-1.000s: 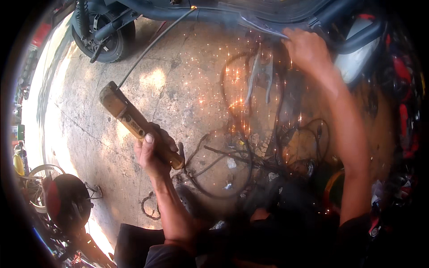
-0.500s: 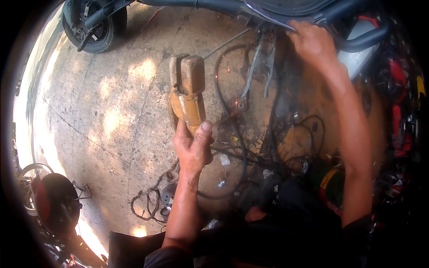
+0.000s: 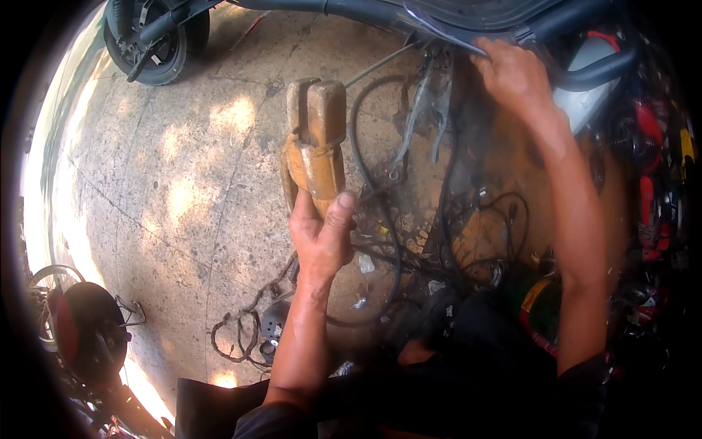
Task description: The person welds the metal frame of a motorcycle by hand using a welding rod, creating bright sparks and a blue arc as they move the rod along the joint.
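Observation:
My left hand [image 3: 322, 230] is wrapped round the worn yellow-brown handle of a welding electrode holder [image 3: 316, 157], its two thick jaws pointing away from me. From the jaws a thin grey welding rod [image 3: 382, 64] slants up and right to the underside of a dark blue-grey vehicle frame [image 3: 365, 16]. Whether the rod's tip touches metal cannot be made out. My right hand [image 3: 515, 77], closed at the frame's lower edge, grips the end of a thin shiny metal strip [image 3: 446, 35]. A hazy patch of smoke hangs below the frame.
A small wheel [image 3: 157, 55] stands at the far left. Black cables [image 3: 357, 132] loop over the stained concrete floor [image 3: 161, 241]. Metal pliers-like legs [image 3: 428, 110] hang under the frame. A dark round part [image 3: 88, 329] sits at the near left; red items [image 3: 649, 212] crowd the right edge.
My left hand and the electrode holder have shifted slightly right, bringing the rod's far end farther right. The bright sparks below the frame are gone. My right hand has hardly moved.

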